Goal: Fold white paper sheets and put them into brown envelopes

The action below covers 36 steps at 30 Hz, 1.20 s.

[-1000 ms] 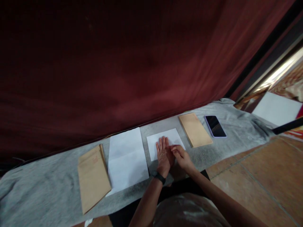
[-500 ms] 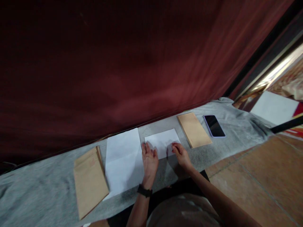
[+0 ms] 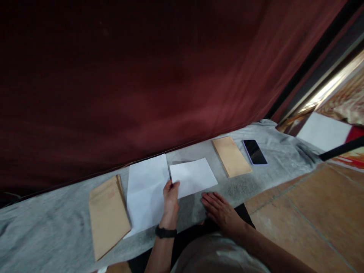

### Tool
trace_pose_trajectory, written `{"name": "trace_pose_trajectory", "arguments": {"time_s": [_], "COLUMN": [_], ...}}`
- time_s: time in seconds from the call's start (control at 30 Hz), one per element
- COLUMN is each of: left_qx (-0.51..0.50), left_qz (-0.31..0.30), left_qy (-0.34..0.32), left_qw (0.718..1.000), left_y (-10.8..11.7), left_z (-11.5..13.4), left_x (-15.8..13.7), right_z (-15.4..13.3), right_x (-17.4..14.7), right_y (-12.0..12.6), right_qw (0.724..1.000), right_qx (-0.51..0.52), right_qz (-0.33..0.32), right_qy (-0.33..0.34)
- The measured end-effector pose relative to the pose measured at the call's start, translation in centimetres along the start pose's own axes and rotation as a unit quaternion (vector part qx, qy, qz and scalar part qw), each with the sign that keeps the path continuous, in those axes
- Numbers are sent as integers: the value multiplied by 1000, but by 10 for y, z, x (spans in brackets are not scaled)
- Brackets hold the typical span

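Note:
My left hand (image 3: pixel 171 195) pinches the left edge of a small white sheet of paper (image 3: pixel 195 175), thumb on top; whether it is folded I cannot tell. The sheet looks slightly raised off the grey cloth (image 3: pixel 182 212). Flat on the cloth at the front edge, below the sheet, rests my right hand (image 3: pixel 217 208) with fingers stretched out and nothing in them. Left of my left hand lies a larger stack or sheet of white paper (image 3: pixel 146 193) with a faint crease across it.
Brown envelopes (image 3: pixel 109 220) lie at the left, and another brown envelope stack (image 3: pixel 231 156) lies right of the small sheet. Farther right is a phone (image 3: pixel 255 152) with a purple edge. A dark red curtain-like surface (image 3: pixel 159 87) rises along the back edge.
My left hand has closed on the small sheet's left edge and drawn it slightly toward me. My right hand has left the sheet, moved nearer my body and flattened on the cloth.

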<state>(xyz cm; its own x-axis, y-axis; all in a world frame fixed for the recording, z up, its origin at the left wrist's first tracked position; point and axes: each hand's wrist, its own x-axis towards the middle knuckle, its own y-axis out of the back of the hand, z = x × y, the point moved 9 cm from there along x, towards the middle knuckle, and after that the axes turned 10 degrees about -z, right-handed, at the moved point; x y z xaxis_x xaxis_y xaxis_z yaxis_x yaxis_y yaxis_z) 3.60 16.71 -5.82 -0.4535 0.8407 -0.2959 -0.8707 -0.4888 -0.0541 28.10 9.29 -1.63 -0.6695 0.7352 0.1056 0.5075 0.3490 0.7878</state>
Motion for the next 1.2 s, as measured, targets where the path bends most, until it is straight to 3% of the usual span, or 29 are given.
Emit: {"name": "trace_pose_trajectory", "arguments": {"time_s": [0.1,0.2,0.33,0.43,0.5,0.57,0.67,0.73,0.8,0.87,0.97,1.1,1.2], "left_qx": [-45,-93,-176,-205,-216,-225,-203,-125,6,149,293,401,465], "left_qz": [-7,-26,-67,-93,-99,-128,-248,-319,-344,-331,-296,-265,-275], "left_qy": [23,52,96,123,142,174,263,277,180,0,-174,-252,-284], "left_qw": [999,994,977,967,961,950,910,898,922,932,892,840,792], "left_y": [11,9,-17,-40,-47,-52,-64,-68,-70,-80,-104,-130,-147], "left_z": [2,-2,-16,-27,-34,-42,-60,-65,-51,-14,37,72,66], "left_x": [-6,-21,-51,-72,-86,-104,-140,-153,-143,-121,-96,-76,-69], "right_z": [3,25,50,56,61,68,85,95,100,102,103,108,111], "right_x": [-15,-10,16,36,44,44,35,29,25,25,27,26,24], "right_y": [5,13,-8,-28,-28,-19,-6,-1,3,5,11,24,27], "right_qw": [999,979,893,838,839,859,881,885,891,899,908,914,913], "right_qx": [28,150,364,457,454,412,353,337,327,315,302,297,318], "right_qz": [-4,52,102,106,121,134,134,127,118,108,96,89,62], "right_qy": [-27,-127,-244,-278,-275,-271,-284,-294,-292,-285,-275,-261,-247]}}
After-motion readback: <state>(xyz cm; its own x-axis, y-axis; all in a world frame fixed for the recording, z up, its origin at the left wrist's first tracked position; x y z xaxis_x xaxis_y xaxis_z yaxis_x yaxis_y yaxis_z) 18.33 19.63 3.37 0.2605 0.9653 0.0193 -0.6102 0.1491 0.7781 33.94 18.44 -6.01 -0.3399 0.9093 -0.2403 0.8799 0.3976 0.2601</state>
